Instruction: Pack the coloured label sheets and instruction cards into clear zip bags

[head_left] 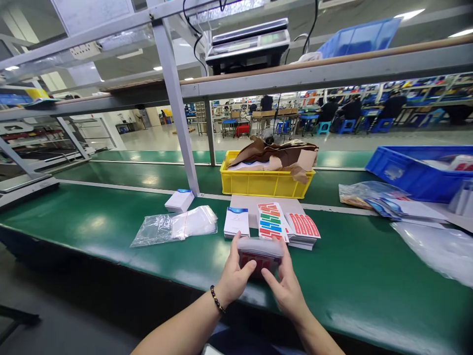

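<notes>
Near the front edge of the green bench, my left hand [236,273] and my right hand [284,276] grip the two sides of a stack of clear-wrapped packets [259,248]. Its top is whitish and its near face shows dark red; motion blurs the detail. Both thumbs press on the near face. Just beyond lies a pile of white leaflets with a blue top band [236,224]. To its right are a sheet of coloured stickers [272,222] and a stack of red-and-white sticker sheets [305,227].
Clear plastic bags [194,223] and a white card stack [180,200] lie to the left. A yellow bin [266,183] with brown paper stands behind. On the right are a blue bin [410,165] and plastic bags [439,246]. A shelf post [177,108] rises from the bench.
</notes>
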Demonstrator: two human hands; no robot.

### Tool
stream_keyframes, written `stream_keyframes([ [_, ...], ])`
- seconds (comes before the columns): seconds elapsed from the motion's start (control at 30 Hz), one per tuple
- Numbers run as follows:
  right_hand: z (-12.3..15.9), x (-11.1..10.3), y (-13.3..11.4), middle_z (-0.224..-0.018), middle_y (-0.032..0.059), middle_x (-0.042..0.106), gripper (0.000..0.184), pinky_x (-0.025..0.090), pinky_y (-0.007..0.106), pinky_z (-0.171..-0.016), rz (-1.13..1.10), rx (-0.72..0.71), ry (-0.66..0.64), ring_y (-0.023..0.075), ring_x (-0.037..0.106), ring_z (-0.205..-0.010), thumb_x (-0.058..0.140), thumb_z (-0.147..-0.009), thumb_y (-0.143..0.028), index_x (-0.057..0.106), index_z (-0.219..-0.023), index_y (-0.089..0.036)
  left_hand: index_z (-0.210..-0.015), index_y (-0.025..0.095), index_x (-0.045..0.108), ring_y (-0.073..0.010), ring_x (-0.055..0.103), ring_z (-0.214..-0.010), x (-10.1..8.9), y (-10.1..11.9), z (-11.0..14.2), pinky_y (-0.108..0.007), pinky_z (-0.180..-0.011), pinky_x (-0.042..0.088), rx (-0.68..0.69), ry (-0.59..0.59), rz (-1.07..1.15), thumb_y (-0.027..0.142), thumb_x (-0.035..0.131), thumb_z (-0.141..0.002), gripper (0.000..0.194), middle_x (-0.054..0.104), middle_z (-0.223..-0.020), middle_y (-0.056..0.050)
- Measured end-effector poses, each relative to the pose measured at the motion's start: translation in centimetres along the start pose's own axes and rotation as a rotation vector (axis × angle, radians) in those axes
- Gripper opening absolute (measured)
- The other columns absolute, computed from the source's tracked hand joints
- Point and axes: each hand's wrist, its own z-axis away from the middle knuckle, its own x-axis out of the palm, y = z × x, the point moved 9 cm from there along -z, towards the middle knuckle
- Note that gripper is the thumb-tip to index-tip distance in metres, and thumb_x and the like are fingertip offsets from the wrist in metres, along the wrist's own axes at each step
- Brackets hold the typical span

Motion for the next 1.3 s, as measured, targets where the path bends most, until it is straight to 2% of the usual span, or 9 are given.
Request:
stream_keyframes([
  [0.17, -0.5, -1.1, 1.5, -0.137, 0.0056, 0.029, 0.068, 0.027, 0.035, -0.102, 0.004, 0.078, -0.031, 0.0182, 0.032, -0.123, 0.048, -0.081, -0.029, 0.009, -0.137, -0.024, -0.127, 0.019, 0.027, -0.0191, 0.037, -0.116, -1.2, 0.3, 0.0, -0.032, -0.099, 0.028, -0.028, 0.113, -0.085, 0.027, 0.047, -0.082, 0.051, 0.039, -0.128, -0.009],
  [0.33, -0.2, -0.5, 4.7, -0.109, 0.0102, 0.059, 0.038, 0.044, 0.033, -0.085, 0.188, 0.130, -0.286, 0.0223, 0.055, -0.098, 0.047, -0.081, -0.029, 0.049, -0.116, -0.015, -0.097, 0.015, 0.048, -0.0159, 0.049, -0.088, -0.9, -0.1, -0.3, -0.028, -0.081, 0.039, -0.031, 0.107, -0.129, 0.031, 0.039, -0.086, 0.022, 0.054, -0.093, -0.005],
  [0.43, 0.2, -0.7, 5.7, -0.097, 0.0107, 0.064, 0.030, 0.047, 0.032, -0.075, 0.307, 0.087, -0.273, 0.0232, 0.059, -0.087, 0.043, -0.082, -0.029, 0.056, -0.105, -0.013, -0.098, 0.016, 0.047, -0.0156, 0.048, -0.089, -0.8, -0.1, -0.3, -0.027, -0.080, 0.039, -0.045, 0.123, -0.142, 0.031, 0.038, -0.086, 0.021, 0.053, -0.093, -0.005],
  [0.53, -0.5, -1.5, 4.6, -0.090, 0.0098, 0.066, 0.025, 0.048, 0.031, -0.071, 0.378, -0.002, -0.210, 0.0225, 0.061, -0.081, 0.044, -0.081, -0.027, 0.060, -0.096, -0.015, -0.095, 0.016, 0.046, -0.0145, 0.049, -0.084, 0.1, 2.2, -0.9, -0.027, -0.077, 0.039, 0.000, 0.074, -0.211, 0.029, 0.035, -0.088, 0.018, 0.053, -0.089, -0.005],
  [0.7, -8.3, -5.4, -1.4, -0.089, 0.0064, 0.067, 0.019, 0.045, 0.033, -0.078, 0.379, -0.184, -0.104, 0.0227, 0.060, -0.086, 0.053, -0.076, -0.029, 0.062, -0.089, -0.020, -0.102, 0.017, 0.043, -0.0147, 0.049, -0.091, 2.9, 10.1, -6.7, -0.027, -0.083, 0.038, 0.255, -0.117, -0.276, 0.023, 0.034, -0.088, 0.018, 0.051, -0.098, -0.006],
  [0.83, -19.1, -8.5, -2.5, -0.075, 0.0051, 0.066, 0.018, 0.047, 0.031, -0.068, 0.354, -0.116, -0.015, 0.0204, 0.060, -0.073, 0.055, -0.073, -0.035, 0.060, -0.077, -0.017, -0.100, 0.016, 0.043, -0.0162, 0.048, -0.095, 3.2, 12.6, -16.4, -0.028, -0.088, 0.035, 0.357, -0.020, -0.325, 0.022, 0.039, -0.085, 0.017, 0.052, -0.100, -0.006],
  [0.93, -25.6, -8.0, -0.3, -0.079, 0.0043, 0.066, 0.020, 0.047, 0.029, -0.071, 0.306, -0.082, -0.063, 0.0186, 0.061, -0.076, 0.056, -0.073, -0.032, 0.058, -0.082, -0.015, -0.098, 0.017, 0.045, -0.0152, 0.049, -0.096, 2.5, 9.8, -23.7, -0.028, -0.089, 0.035, 0.210, 0.044, -0.263, 0.020, 0.041, -0.083, 0.016, 0.055, -0.102, -0.004],
  [1.03, -29.6, -6.1, 3.4, -0.080, 0.0031, 0.066, 0.020, 0.046, 0.030, -0.076, 0.303, -0.020, -0.147, 0.0166, 0.061, -0.079, 0.058, -0.074, -0.030, 0.059, -0.084, -0.013, -0.094, 0.017, 0.047, -0.0150, 0.051, -0.094, 0.8, 5.6, -28.5, -0.027, -0.086, 0.037, 0.062, 0.102, -0.216, 0.018, 0.042, -0.080, 0.015, 0.058, -0.097, -0.003],
  [1.3, -32.6, -1.8, 13.0, -0.093, 0.0031, 0.059, 0.022, 0.048, 0.033, -0.072, 0.433, 0.213, -0.311, 0.0140, 0.057, -0.080, 0.050, -0.084, -0.030, 0.056, -0.095, -0.012, -0.098, 0.014, 0.048, -0.0139, 0.054, -0.089, -4.1, -5.0, -32.4, -0.025, -0.081, 0.041, -0.164, 0.212, -0.174, 0.017, 0.042, -0.081, 0.018, 0.058, -0.099, -0.007],
])
